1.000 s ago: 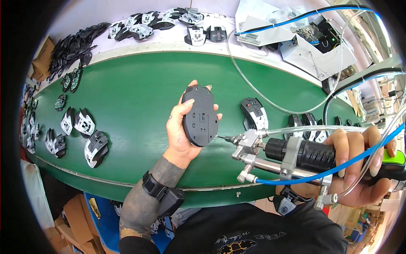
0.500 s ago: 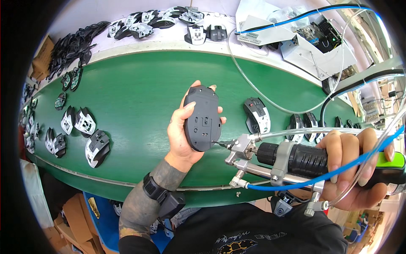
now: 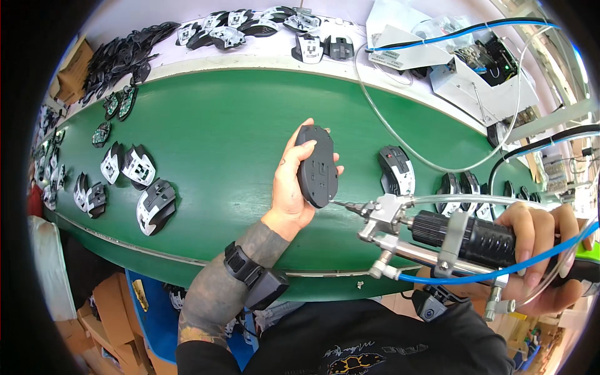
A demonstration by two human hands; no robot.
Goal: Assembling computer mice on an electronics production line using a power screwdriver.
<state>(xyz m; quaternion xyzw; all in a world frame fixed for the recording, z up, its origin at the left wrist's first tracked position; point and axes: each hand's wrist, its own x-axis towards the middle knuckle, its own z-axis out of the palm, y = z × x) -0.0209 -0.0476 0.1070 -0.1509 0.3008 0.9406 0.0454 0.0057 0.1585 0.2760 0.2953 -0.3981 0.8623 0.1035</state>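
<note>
A computer mouse [image 3: 319,165] with its dark underside toward me rests in my left hand [image 3: 289,181], the thumb lying along its near edge and fingertips showing at its far side. My right hand [image 3: 540,250] is wrapped around a black electric screwdriver [image 3: 487,242] with a metal feeder head, a clear tube and a blue air hose. The driver's thin tip [image 3: 340,205] points left, close to the lower end of the mouse; whether it touches I cannot tell. Another black-and-white mouse [image 3: 397,170] lies on the green bench just right of them.
White-and-black mouse shells [image 3: 139,165] and small circuit boards [image 3: 101,134] lie at the left. Several shells [image 3: 240,28] stand on the white back ledge, beside a dark pile of parts [image 3: 128,56]. A white screw feeder [image 3: 459,94] sits at the back right; its clear tube [image 3: 400,140] loops over the bench.
The driver tip has drawn away from the mouse's face to beside its lower end. The mouse has tilted in my left hand. The whole view has shifted slightly.
</note>
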